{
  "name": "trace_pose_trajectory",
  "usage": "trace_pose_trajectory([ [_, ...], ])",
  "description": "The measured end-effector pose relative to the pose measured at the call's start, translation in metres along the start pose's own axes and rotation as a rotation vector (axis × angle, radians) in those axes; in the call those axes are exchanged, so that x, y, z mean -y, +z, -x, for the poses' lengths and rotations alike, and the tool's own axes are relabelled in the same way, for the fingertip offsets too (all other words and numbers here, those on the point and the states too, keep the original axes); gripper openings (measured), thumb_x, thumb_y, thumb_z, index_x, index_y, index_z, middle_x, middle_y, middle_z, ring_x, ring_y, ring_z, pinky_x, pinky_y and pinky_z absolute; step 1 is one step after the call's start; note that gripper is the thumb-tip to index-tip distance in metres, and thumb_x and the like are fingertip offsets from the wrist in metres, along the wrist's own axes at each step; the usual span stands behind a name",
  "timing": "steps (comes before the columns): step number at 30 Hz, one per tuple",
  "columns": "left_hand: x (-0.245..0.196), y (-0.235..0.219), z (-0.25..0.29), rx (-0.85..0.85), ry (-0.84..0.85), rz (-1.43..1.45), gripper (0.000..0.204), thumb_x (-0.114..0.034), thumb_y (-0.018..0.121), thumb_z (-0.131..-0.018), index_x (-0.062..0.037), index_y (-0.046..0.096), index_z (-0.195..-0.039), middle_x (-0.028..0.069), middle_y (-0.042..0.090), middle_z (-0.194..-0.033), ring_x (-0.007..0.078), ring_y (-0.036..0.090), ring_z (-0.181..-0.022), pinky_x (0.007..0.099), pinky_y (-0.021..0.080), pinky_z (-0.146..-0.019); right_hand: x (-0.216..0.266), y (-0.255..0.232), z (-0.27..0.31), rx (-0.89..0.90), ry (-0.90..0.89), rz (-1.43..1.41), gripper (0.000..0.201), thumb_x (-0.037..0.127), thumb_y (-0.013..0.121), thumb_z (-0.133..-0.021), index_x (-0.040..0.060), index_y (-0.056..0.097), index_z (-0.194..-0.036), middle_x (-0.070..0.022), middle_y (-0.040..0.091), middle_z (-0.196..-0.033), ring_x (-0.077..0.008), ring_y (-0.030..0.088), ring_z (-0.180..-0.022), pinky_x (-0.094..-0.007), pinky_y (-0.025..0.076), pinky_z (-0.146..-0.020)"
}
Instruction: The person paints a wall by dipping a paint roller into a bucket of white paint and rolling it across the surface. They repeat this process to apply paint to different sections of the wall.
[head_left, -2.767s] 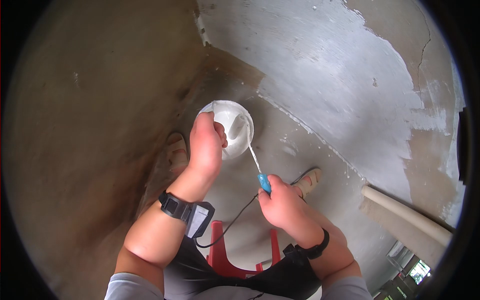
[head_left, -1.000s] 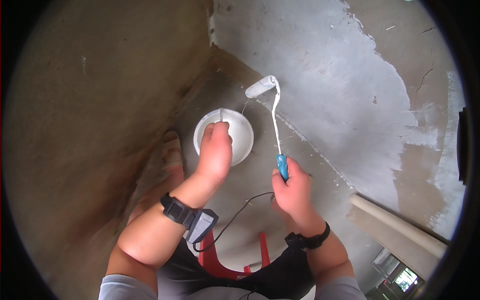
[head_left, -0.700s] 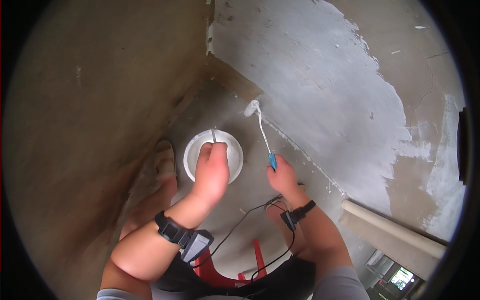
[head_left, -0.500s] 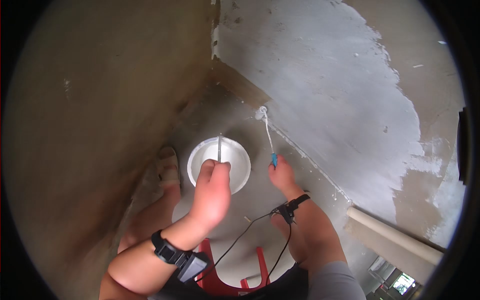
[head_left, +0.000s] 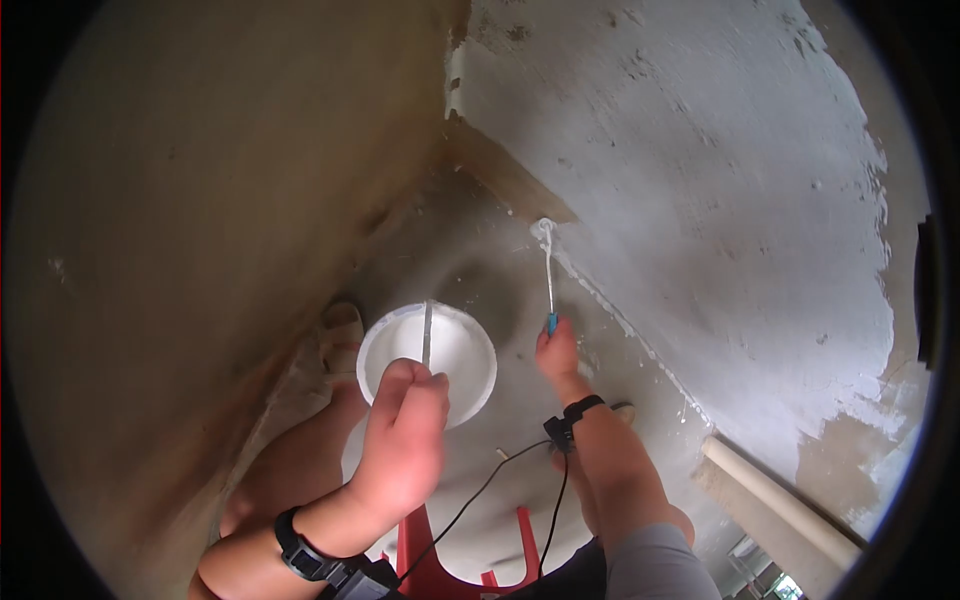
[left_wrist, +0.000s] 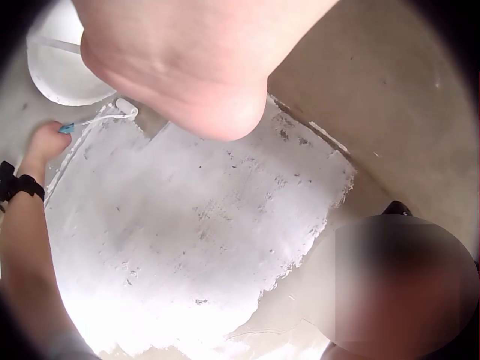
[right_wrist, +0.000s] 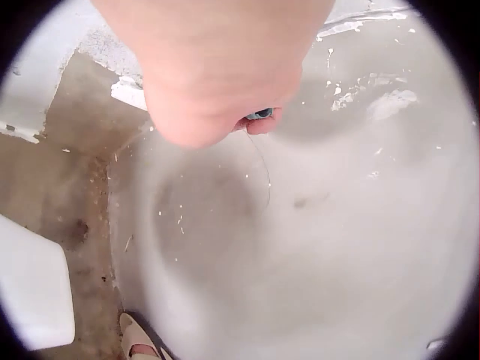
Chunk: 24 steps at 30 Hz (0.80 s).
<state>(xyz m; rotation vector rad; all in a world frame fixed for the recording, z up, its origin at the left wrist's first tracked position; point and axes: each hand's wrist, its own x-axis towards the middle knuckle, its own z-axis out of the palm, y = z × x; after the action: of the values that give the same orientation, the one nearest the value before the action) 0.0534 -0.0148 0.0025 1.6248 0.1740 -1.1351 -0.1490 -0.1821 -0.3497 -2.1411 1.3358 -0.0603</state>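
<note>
Bare brown wall (head_left: 180, 200) fills the left of the head view, meeting the floor where a sandalled foot (head_left: 335, 335) stands. Next comes the left hand (head_left: 400, 440), its fingers curled round the thin wire bail of a white paint bucket (head_left: 440, 345); the bucket hangs just below the fist, so that the paint stays close to the work. Right of it, the right hand (head_left: 555, 345) reaches down, fingers wrapped round the blue grip of a small paint roller (head_left: 545, 232), whose white head touches the foot of the grey-painted wall (head_left: 700, 180), right at the seam with the floor. A red plastic stool (head_left: 440, 560) shows beneath the person, and a pale pipe (head_left: 780, 505) lies along the floor at far right.
</note>
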Motion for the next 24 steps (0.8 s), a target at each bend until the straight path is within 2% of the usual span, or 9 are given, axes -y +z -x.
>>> trace_pose_trajectory([
  [2,-0.004,-0.004,-0.003,-0.008,-0.006,-0.001,0.017,-0.021,0.042,-0.096,-0.0068,0.044,-0.087,0.003,0.046,-0.068,0.0128,0.043,-0.066,0.0285,0.037,-0.065,0.002,0.007,-0.006,0.044,0.025,-0.132,0.028,0.015,0.057,-0.092,0.0002,0.053,-0.115,-0.0276,0.064,-0.095,-0.0472,0.064,-0.088,-0.0525,0.052,-0.076],
  [6,-0.007,-0.004,-0.008,-0.042,-0.06,0.021,0.017,-0.022,0.043,-0.097,-0.0072,0.044,-0.088,0.0029,0.047,-0.069,0.0122,0.043,-0.066,0.0277,0.037,-0.065,0.012,0.019,-0.018,0.032,0.008,-0.14,0.031,0.015,0.058,-0.092,-0.0002,0.053,-0.119,-0.0268,0.064,-0.097,-0.0461,0.064,-0.09,-0.0511,0.052,-0.078],
  [9,-0.015,-0.015,-0.011,-0.039,-0.047,0.003,0.019,-0.024,0.043,-0.098,-0.0075,0.044,-0.089,0.0029,0.047,-0.069,0.0118,0.043,-0.066,0.0272,0.036,-0.065,0.056,0.026,-0.034,0.067,0.054,-0.135,0.033,0.014,0.058,-0.091,-0.0001,0.053,-0.12,-0.0267,0.064,-0.099,-0.0461,0.064,-0.092,-0.0518,0.052,-0.078],
  [11,-0.019,-0.02,-0.012,-0.024,-0.03,-0.016,0.02,-0.025,0.043,-0.099,-0.0077,0.045,-0.089,0.0028,0.048,-0.069,0.0115,0.043,-0.066,0.0269,0.036,-0.065,0.079,0.039,-0.047,0.031,-0.035,-0.104,0.03,0.013,0.056,-0.092,0.0011,0.054,-0.12,-0.0267,0.065,-0.1,-0.0458,0.065,-0.091,-0.0526,0.052,-0.078],
  [15,-0.019,-0.026,-0.015,-0.032,-0.017,-0.011,0.023,-0.028,0.043,-0.101,-0.008,0.044,-0.09,0.0029,0.048,-0.069,0.0119,0.043,-0.066,0.0274,0.037,-0.065,0.134,0.06,-0.078,0.061,-0.009,-0.199,0.027,0.013,0.053,-0.094,0.0022,0.054,-0.119,-0.0269,0.066,-0.101,-0.0464,0.065,-0.092,-0.053,0.052,-0.079],
  [17,-0.019,-0.028,-0.013,-0.031,-0.009,-0.021,0.024,-0.029,0.043,-0.101,-0.0082,0.044,-0.09,0.0028,0.048,-0.069,0.0121,0.043,-0.066,0.0276,0.037,-0.064,0.166,0.051,-0.083,0.206,0.128,-0.284,0.024,0.013,0.051,-0.095,0.0032,0.053,-0.117,-0.0278,0.066,-0.101,-0.0473,0.064,-0.093,-0.0528,0.052,-0.08],
  [20,-0.019,-0.032,-0.011,-0.04,0.0,-0.029,0.023,-0.029,0.043,-0.101,-0.0085,0.043,-0.089,0.0026,0.047,-0.069,0.0125,0.042,-0.066,0.028,0.037,-0.065,0.186,0.056,-0.082,0.141,0.135,-0.294,0.023,0.014,0.051,-0.095,0.0024,0.053,-0.115,-0.0287,0.066,-0.099,-0.048,0.064,-0.094,-0.0529,0.052,-0.08],
  [24,-0.025,-0.031,-0.012,-0.028,0.011,0.005,0.023,-0.029,0.042,-0.101,-0.0088,0.043,-0.089,0.0023,0.047,-0.069,0.0122,0.041,-0.066,0.0278,0.037,-0.065,0.192,0.062,-0.084,0.139,0.146,-0.308,0.022,0.013,0.051,-0.095,0.0015,0.053,-0.114,-0.0297,0.066,-0.099,-0.0484,0.064,-0.095,-0.0539,0.052,-0.08],
])
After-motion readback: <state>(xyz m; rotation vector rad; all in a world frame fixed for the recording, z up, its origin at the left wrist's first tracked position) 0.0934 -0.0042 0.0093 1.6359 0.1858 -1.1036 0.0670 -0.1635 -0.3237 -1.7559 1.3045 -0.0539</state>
